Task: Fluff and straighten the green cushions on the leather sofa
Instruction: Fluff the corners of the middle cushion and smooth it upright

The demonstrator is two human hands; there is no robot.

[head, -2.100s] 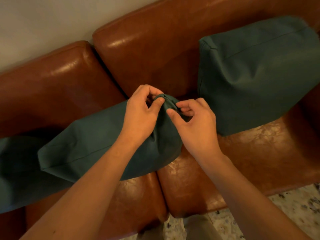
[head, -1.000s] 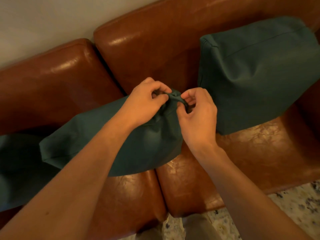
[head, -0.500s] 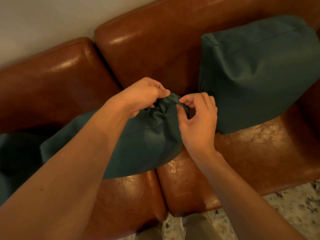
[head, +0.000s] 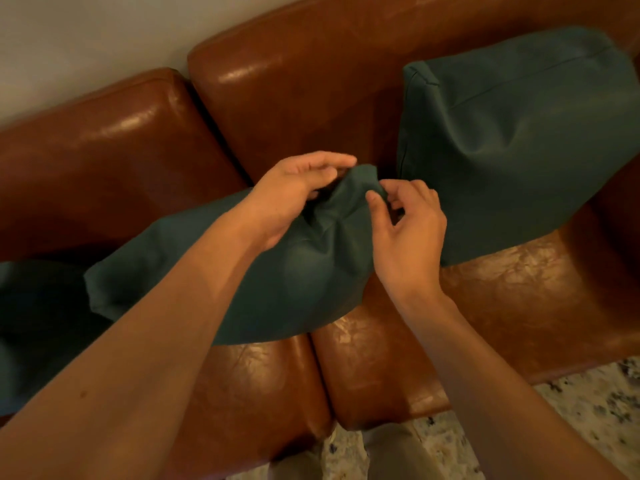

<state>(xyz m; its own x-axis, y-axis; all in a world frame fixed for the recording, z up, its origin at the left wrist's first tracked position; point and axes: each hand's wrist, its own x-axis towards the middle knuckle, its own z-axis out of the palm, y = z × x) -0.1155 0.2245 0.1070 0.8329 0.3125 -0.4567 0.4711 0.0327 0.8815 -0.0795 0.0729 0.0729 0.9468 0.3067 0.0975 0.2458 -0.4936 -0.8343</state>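
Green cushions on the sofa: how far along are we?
Done, apparently: the right cushion stands plump against the sofa backrest. In hand: the middle cushion lies slumped across the seat; the right hand pinches its bunched corner, the left hand rests there with fingers nearly straight. Left: standing it up, then the left cushion, lying flat.

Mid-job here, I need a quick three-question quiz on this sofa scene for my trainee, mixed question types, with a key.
1. True or false: the right hand pinches the bunched top corner of the dark green fabric cushion lying across the seat.
2. Multiple choice: the second green cushion is A) flat on the floor, B) propped against the backrest of the brown leather sofa, C) in the person's lap.
3. Fill in: the left hand lies at the same corner, its fingers ____.

Key: 1 true; 2 B; 3 extended rather than clenched.
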